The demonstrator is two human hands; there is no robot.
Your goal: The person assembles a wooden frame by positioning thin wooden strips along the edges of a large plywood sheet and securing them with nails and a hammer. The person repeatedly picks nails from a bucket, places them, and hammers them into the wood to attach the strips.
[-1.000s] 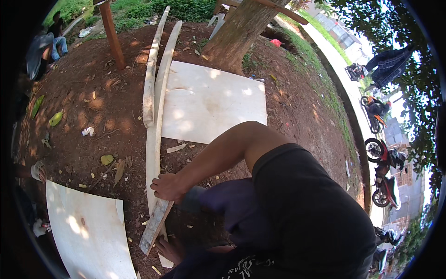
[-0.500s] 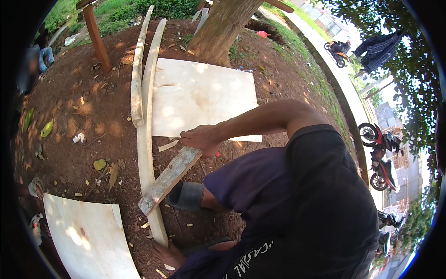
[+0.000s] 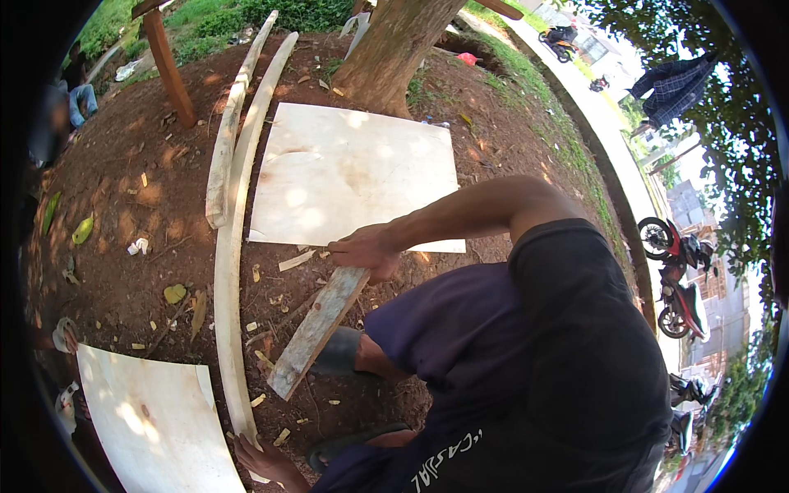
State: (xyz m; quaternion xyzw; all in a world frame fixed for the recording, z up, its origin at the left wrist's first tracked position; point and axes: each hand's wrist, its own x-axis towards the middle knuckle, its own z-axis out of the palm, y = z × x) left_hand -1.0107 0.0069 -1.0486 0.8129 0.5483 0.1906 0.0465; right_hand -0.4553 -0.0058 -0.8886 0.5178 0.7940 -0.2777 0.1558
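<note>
My right hand [image 3: 367, 248] is closed around the upper end of a short, rough-faced wooden board [image 3: 319, 333], which slants down to the left over the soil. At the bottom of the view, my left hand [image 3: 269, 462] grips the near end of a long, pale, slightly bowed wooden plank [image 3: 228, 304]. A second long timber [image 3: 220, 177] with rough edges lies against that plank's far left side. Right of them a pale, thin rectangular sheet [image 3: 353, 177] rests on the ground, close beyond my right hand. The short board and the long plank are apart.
Another pale sheet [image 3: 156, 419] lies at lower left, with another person's hand [image 3: 66, 335] at its corner. A tree trunk [image 3: 394, 57] and a brown wooden post [image 3: 168, 70] stand at the back. Wood chips and leaves litter the soil. Motorcycles [image 3: 678, 279] stand at right.
The long plank and the timber beside it have shifted left, my left hand moving with the plank's end. The short board has swung off the plank and slightly right. A distant motorcycle has moved along the road.
</note>
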